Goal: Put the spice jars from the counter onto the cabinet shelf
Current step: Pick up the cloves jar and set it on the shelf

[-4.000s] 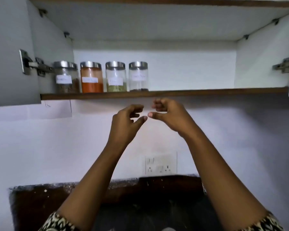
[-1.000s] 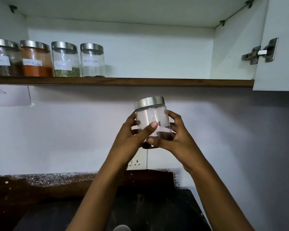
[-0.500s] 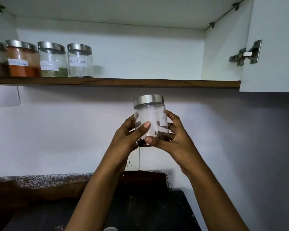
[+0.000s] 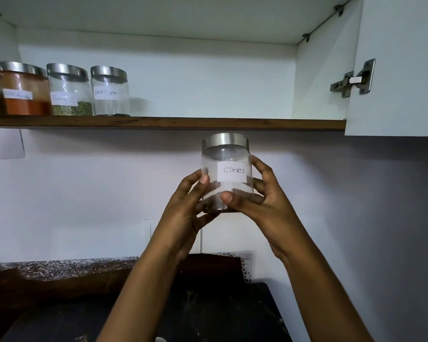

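The cloves jar (image 4: 226, 172) is held upright in the air just below the shelf (image 4: 183, 123), gripped from either side by the left hand (image 4: 185, 208) and the right hand (image 4: 260, 201), fingers curled round its glass. Four lidded jars, the black pepper jar (image 4: 110, 91) rightmost, are lined up at the shelf's left end, above the dark bench (image 4: 59, 280).

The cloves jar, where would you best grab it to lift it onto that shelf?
Round its glass wall, low down, from both sides, as the left hand and right hand hold it. The cloves jar is upright with straight sides; its metal lid may sit loose, so avoid lifting there.
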### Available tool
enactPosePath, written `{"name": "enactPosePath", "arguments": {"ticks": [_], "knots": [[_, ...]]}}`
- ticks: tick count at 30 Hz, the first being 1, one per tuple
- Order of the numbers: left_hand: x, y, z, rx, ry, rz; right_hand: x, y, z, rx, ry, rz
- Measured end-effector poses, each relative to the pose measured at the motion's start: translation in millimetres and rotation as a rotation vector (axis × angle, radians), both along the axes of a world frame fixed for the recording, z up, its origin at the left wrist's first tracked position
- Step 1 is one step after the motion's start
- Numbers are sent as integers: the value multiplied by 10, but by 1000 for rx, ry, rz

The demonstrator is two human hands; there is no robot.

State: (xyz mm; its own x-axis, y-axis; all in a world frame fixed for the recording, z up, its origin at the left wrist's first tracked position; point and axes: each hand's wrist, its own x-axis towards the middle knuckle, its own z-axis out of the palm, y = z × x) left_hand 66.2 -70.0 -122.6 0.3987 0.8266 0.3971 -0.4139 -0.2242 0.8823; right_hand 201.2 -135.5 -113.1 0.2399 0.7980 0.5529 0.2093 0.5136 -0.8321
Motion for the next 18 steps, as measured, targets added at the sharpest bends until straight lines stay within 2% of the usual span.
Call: {"name": "enactPosePath", "arguments": {"ticks": [7,14,18], "knots": [[42,-83,-80,226,173,139,33,-90,-65,12,-76,-95],[49,-98,-21,274,133,97,153,-137,-39,-18,3,90],[10,-101,22,310,125,98,166,-83,8,-11,-16,68]]}}
